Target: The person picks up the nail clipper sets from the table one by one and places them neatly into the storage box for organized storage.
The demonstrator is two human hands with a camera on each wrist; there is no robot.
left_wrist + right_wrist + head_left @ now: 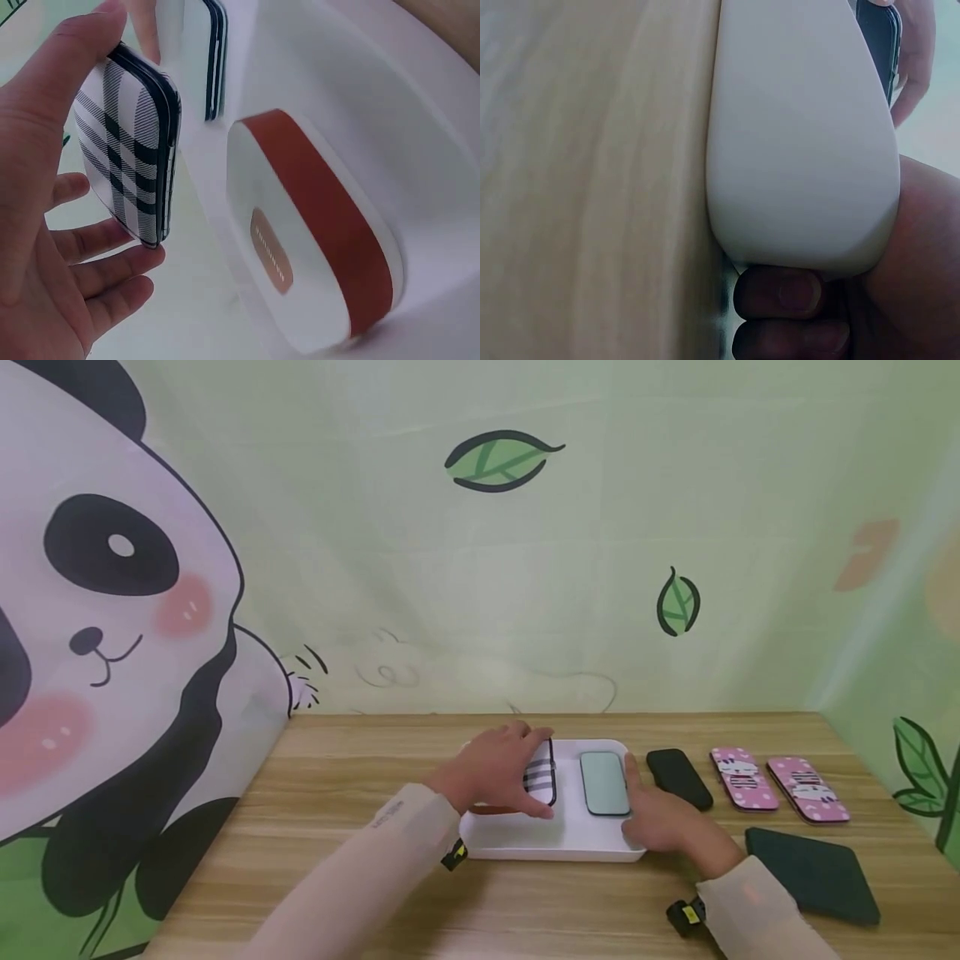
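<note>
A black-and-white plaid case [124,142] with a dark metal rim is held on edge between the thumb and fingers of my left hand [498,772], above the left half of the white tray [555,839]. At the tray's right end, my right hand [663,814] grips the wall, its index finger along the rim and other fingertips [780,292] curled against the outside. A pale mint case [605,783] lies in the tray beside that finger. Also in the tray is a white case with a red-brown band [315,217], mostly hidden by my left hand in the head view.
Right of the tray, a black case [678,778] and two pink patterned cases [742,779] lie on the wooden table [360,752]. Nearer the front right is a dark flat pad-like thing [813,872], partly behind my right sleeve. A panda-printed cloth [360,527] hangs behind the table.
</note>
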